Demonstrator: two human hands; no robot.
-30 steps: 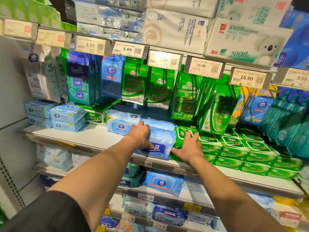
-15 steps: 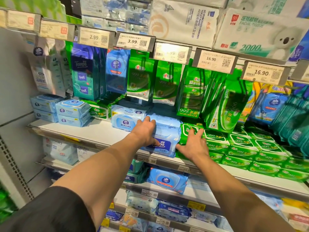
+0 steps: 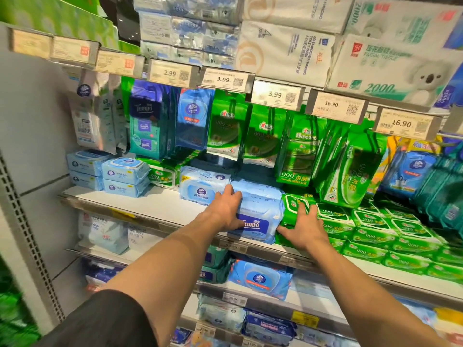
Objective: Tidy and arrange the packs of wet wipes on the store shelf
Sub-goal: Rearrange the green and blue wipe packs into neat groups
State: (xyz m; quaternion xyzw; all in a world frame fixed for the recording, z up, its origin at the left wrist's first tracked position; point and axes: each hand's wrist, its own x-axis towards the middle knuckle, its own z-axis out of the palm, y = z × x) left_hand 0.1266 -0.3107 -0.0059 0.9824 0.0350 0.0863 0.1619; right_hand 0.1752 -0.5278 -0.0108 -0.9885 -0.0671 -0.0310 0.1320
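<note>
both hands flat, fingers spread — left hand [image 3: 225,209] on blue tempo pack [image 3: 258,216], right hand [image 3: 304,227] on green packs [image 3: 350,221]

There is one view only, from a camera worn on the head. It looks forward and a little down at the store shelf [image 3: 155,204], close enough that both forearms reach in from the bottom edge. The wide lens bends the edges, and the upper left corner seems blurred.
</note>
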